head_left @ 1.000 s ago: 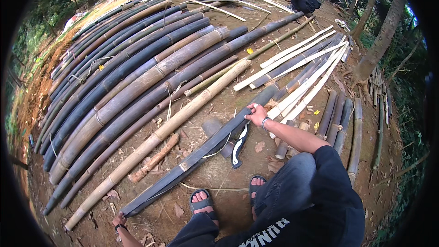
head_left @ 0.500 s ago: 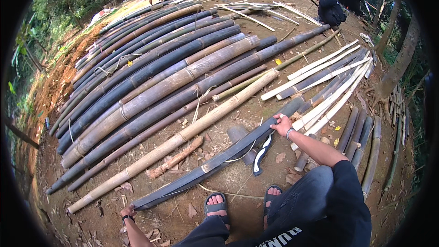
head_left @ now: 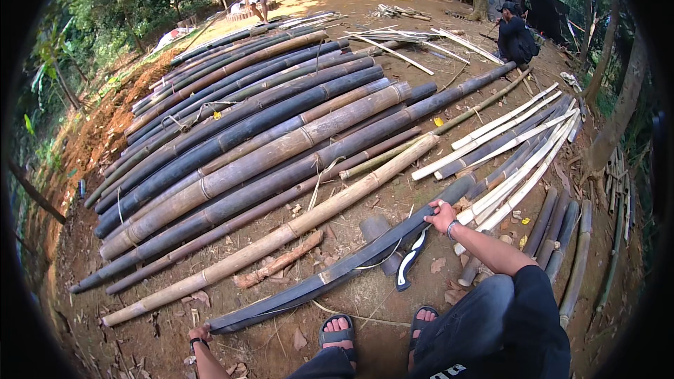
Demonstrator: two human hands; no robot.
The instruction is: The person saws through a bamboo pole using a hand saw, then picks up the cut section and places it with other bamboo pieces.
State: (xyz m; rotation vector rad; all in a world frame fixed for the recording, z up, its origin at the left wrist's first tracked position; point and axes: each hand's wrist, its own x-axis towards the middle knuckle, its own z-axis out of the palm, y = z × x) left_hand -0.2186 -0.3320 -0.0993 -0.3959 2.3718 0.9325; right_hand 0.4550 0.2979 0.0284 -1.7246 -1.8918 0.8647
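A long dark split bamboo strip point(head_left: 330, 275) is lain on the bare earth ground point(head_left: 365, 340), running from lower left up to the right, directly in front of the person's sandalled feet point(head_left: 339, 331). Its upper end is gripped by the right hand point(head_left: 442, 216), whose fingers point(head_left: 437, 205) are curled down over the strip's edge, closed on it. Its lower end is met by the left hand point(head_left: 201, 333) near the bottom edge of the view; the hand is seen touching the strip's tip, but how far its fingers are closed cannot be told, since it is small and partly cut off.

A curved machete with a dark handle point(head_left: 411, 261) is lain on the ground just beside the strip, below the right hand. A long pale bamboo pole point(head_left: 281, 235) is placed alongside the strip on its far side, and a short brown piece of wood point(head_left: 277, 264) is found between them. Beyond these, a broad row of dark thick bamboo culms point(head_left: 232, 140) is spread out. Pale split slats point(head_left: 512, 140) are stacked to the right. Two other people point(head_left: 516, 35) are seen far off at the back.
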